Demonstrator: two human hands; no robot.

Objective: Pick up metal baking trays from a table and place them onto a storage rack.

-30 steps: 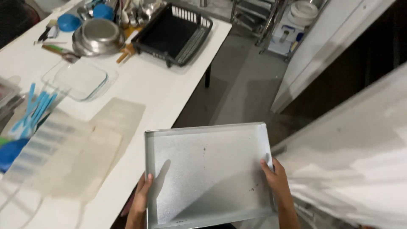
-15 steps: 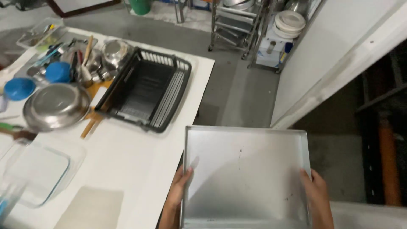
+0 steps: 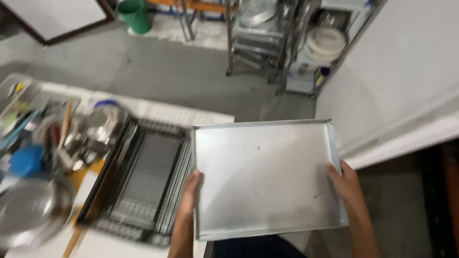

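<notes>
Head view: metal baking tray (image 3: pixel 265 177) held flat in mid-air, left hand (image 3: pixel 190 191) clamped on its left edge, right hand (image 3: pixel 345 184) gripping the right edge. Just left, black dish rack (image 3: pixel 141 181) sits on the white counter (image 3: pixel 158 112); steel shelving (image 3: pixel 267 38) stands beyond.

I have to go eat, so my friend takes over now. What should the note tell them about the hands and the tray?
Left hand: grips the left edge of the metal tray.
Right hand: grips its right edge.
Tray: empty, held about level in the air, its left edge over the black dish rack on the white table.
Done: tray is lifted, in both hands.
Left: tray is not set down anywhere yet.
</notes>
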